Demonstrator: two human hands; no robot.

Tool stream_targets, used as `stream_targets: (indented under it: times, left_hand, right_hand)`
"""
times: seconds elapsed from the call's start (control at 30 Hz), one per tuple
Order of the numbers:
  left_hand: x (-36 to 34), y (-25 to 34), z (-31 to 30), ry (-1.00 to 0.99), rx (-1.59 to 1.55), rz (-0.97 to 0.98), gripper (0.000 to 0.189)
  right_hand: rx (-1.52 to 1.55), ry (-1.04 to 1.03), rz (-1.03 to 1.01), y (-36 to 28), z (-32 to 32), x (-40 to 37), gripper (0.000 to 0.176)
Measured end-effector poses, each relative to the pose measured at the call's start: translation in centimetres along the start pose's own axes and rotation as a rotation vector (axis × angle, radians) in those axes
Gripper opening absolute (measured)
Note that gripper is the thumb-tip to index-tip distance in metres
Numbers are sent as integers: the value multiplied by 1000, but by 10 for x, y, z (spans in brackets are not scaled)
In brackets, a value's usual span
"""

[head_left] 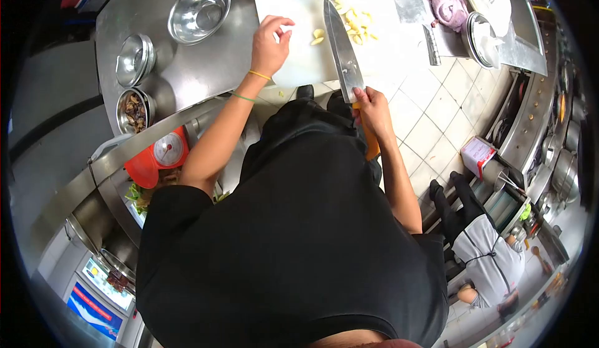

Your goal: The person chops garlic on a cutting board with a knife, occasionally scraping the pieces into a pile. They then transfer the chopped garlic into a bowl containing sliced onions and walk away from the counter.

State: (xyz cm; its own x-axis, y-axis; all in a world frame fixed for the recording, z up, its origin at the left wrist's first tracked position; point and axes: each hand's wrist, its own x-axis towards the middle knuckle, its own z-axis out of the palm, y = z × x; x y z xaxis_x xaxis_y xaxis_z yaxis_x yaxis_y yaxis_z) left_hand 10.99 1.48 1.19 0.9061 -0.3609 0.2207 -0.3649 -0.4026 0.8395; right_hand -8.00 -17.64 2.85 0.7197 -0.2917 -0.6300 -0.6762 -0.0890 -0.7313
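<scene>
My right hand (372, 106) grips the orange handle of a large chef's knife (342, 43), whose blade points away across a white cutting board (299, 5). Pale cut pieces (354, 24) lie scattered on the board to the right of the blade, with two more (318, 36) just left of it. My left hand (269, 42) rests on the board's near left part, fingers curled, close to those two pieces and holding nothing I can see. Yellow and green bands circle that wrist.
An empty steel bowl (198, 11) and small lidded steel pots (136, 58) stand on the steel counter (187, 73) left of the board. A bowl of dark pieces (132, 111) sits near an orange scale (163, 154). Purple onion (450, 6) lies far right. Another person (483, 248) crouches on the tiled floor.
</scene>
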Motion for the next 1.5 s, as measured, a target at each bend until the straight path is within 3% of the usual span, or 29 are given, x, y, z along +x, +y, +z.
stream_targets:
  times: [0.17,0.23,0.37,0.43,0.5,0.9,0.93,0.97,1.07,1.17,1.23,1.3,1.37,1.43,1.5]
  left_hand:
    - [40,7,10,99,-9,165,27]
    - [57,11,29,113,-55,372,30]
    - [74,3,75,-19,139,560,31]
    - [72,-3,91,-334,322,683,30]
    - [71,-1,96,-388,355,754,32]
    - [72,2,98,-470,407,671,39]
    - [73,1,97,-480,390,669,39]
    - [69,-1,98,-480,393,675,39]
    - [70,-3,97,-422,418,704,39]
    - [72,4,97,-403,456,677,34]
    - [78,-1,98,-281,373,655,32]
    - [77,-6,83,14,-23,448,29]
    - [55,-5,50,197,-124,291,30]
    - [18,-17,25,293,-93,105,34]
    - [-21,-25,25,272,-20,72,36]
  right_hand:
    - [16,-24,-12,-4,6,5,39]
    - [-21,-58,6,-6,8,9,39]
    - [-49,-97,35,0,13,15,39]
    - [-54,-99,29,4,13,18,40]
    - [-63,-91,54,3,12,20,40]
    - [20,-47,77,9,23,17,34]
    - [-119,30,-76,27,31,22,33]
    - [-115,33,-80,27,30,21,33]
    - [45,-75,62,15,22,21,35]
    - [46,-124,42,13,13,22,36]
    - [22,-137,37,6,1,22,36]
    - [9,-175,69,6,-9,16,36]
    - [177,-369,69,3,-29,13,36]
    - [315,-375,215,-13,-44,6,34]
    - [584,-571,252,8,-59,22,35]
